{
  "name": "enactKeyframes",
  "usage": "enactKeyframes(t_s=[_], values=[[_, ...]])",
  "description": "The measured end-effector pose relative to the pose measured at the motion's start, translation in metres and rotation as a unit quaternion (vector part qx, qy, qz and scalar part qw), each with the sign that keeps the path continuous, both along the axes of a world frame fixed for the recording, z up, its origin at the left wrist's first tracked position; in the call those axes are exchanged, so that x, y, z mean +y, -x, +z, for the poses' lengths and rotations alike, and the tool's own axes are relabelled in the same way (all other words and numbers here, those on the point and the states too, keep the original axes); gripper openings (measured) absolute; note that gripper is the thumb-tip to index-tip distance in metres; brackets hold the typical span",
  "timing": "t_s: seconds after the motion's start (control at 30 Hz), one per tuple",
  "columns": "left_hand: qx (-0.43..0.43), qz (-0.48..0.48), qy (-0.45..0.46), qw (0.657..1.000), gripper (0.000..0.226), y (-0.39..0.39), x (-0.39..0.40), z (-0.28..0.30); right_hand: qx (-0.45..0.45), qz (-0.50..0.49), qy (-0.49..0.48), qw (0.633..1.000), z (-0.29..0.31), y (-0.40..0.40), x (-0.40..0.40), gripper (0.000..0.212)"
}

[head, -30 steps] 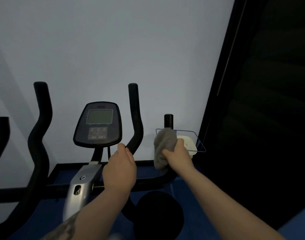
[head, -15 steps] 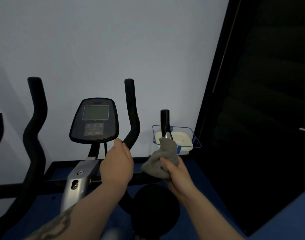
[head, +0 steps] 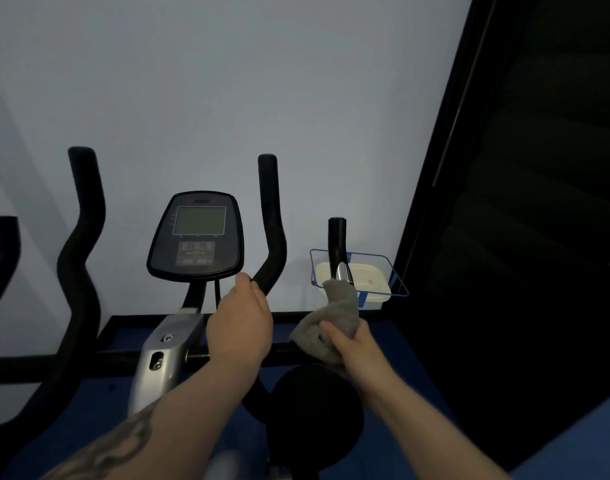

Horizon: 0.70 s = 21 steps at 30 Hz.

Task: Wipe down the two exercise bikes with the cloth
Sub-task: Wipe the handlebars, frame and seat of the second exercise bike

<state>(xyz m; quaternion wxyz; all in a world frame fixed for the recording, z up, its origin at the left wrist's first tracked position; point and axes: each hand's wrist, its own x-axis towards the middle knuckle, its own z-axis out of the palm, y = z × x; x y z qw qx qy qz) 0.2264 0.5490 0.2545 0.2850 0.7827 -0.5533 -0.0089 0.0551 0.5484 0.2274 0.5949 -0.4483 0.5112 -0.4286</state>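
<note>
Cloth (head: 334, 323), grey and bunched, sits wrapped over the lower bend of the right handlebar (head: 337, 247) of the nearer exercise bike (head: 165, 355), its top edge reaching the silver band where the black upright grip begins. The right hand (head: 352, 344) has its fingers curled round the cloth and the bar under it, pressing the fabric against the tube. The left hand (head: 241, 323) is closed round the base of the inner curved handle (head: 270, 220), thumb over the top, and seems to be steadying the frame. Between the two curved handles stands the console (head: 196, 235), its screen dark, on a silver stem. Below the hands a round black shape, probably the saddle, is only dimly visible. At the far left edge another black handle (head: 2, 251) shows, which I take to belong to the second bike; little else of it is in view. Behind the right handlebar a blue wire tray (head: 397, 278) holds a pale container (head: 369, 278), against a plain wall, with a dark panel to the right and blue flooring beneath.

Judging by where the cloth lies, the work is at the handlebars of the first bike. No surface shows whether it has been wiped, so what is finished cannot be told. The console, stem, saddle and the whole second bike appear to remain
</note>
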Motion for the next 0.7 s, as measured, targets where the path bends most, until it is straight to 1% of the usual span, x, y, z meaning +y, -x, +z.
enactKeyframes(t_s=[0.07, 0.17, 0.27, 0.33, 0.4, 0.43, 0.47, 0.5, 0.57, 0.6, 0.67, 0.7], values=[[0.028, 0.001, 0.02, 0.999, 0.019, 0.0, 0.0, 0.002, 0.009, 0.027, -0.006, 1.0, 0.017, 0.006, -0.022, 0.038], [0.048, -0.011, 0.038, 0.998, 0.024, 0.003, 0.001, 0.003, 0.008, -0.015, 0.023, 1.0, 0.033, 0.001, -0.042, 0.042], [0.052, -0.012, 0.037, 0.998, 0.023, 0.003, 0.001, 0.003, 0.028, -0.061, 0.04, 0.997, 0.01, -0.008, -0.022, 0.042], [0.054, -0.014, 0.038, 0.998, 0.018, 0.003, 0.001, 0.003, 0.041, -0.024, 0.018, 0.999, 0.006, 0.0, -0.017, 0.036], [0.054, -0.008, 0.031, 0.998, 0.013, 0.003, -0.001, 0.002, 0.049, 0.049, -0.017, 0.997, 0.022, 0.01, -0.03, 0.027], [0.045, -0.008, 0.026, 0.999, 0.012, 0.002, -0.001, 0.001, 0.042, 0.073, -0.032, 0.996, 0.032, 0.013, -0.035, 0.029], [0.029, -0.012, 0.02, 0.999, 0.011, 0.001, -0.001, 0.001, 0.038, 0.07, -0.036, 0.996, 0.036, 0.011, -0.037, 0.032], [0.023, -0.015, 0.018, 0.999, 0.01, 0.0, 0.0, 0.0, 0.041, 0.044, -0.02, 0.998, 0.034, 0.007, -0.034, 0.033], [0.018, -0.013, 0.017, 1.0, 0.01, -0.001, 0.0, -0.001, 0.034, -0.03, 0.012, 0.999, 0.011, -0.004, -0.016, 0.03], [0.01, -0.014, 0.016, 1.0, 0.011, -0.001, 0.0, -0.001, 0.024, -0.034, 0.0, 0.999, 0.004, -0.006, -0.004, 0.03], [0.023, -0.006, 0.03, 0.999, 0.013, 0.0, -0.001, -0.001, 0.013, 0.019, -0.061, 0.998, 0.008, -0.001, 0.002, 0.038], [0.046, -0.006, 0.036, 0.998, 0.015, 0.001, -0.001, 0.001, 0.02, 0.044, -0.08, 0.996, 0.015, 0.005, -0.007, 0.043]])
